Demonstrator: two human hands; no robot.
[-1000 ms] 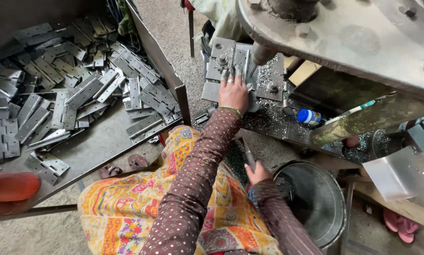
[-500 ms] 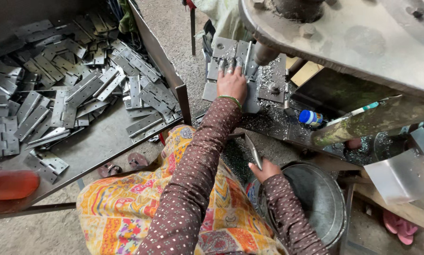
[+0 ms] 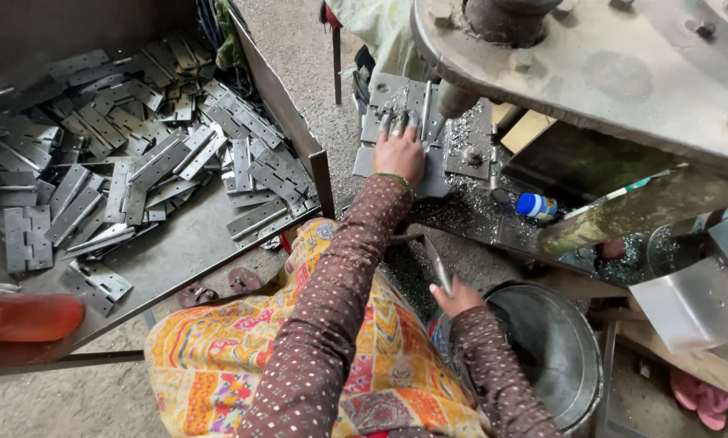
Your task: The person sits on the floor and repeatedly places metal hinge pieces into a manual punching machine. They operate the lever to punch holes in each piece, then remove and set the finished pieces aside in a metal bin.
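Two hands work at a press: the left hand [image 3: 400, 152] lies flat, fingers spread, on a grey metal plate [image 3: 396, 101] on the machine bed [image 3: 469, 215], its fingertips partly hidden under the punch [image 3: 455, 99]. The right hand [image 3: 455, 298] closes around a thin metal strip [image 3: 437, 261]; its fingers are mostly hidden. Loose hinges [image 3: 137, 162] fill the tray [image 3: 177, 259] at left, cut off by the frame.

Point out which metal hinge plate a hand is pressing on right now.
The hinge plate on the press bed, under the left hand beside the punch. The other hinges lie loose and untouched in the tray.
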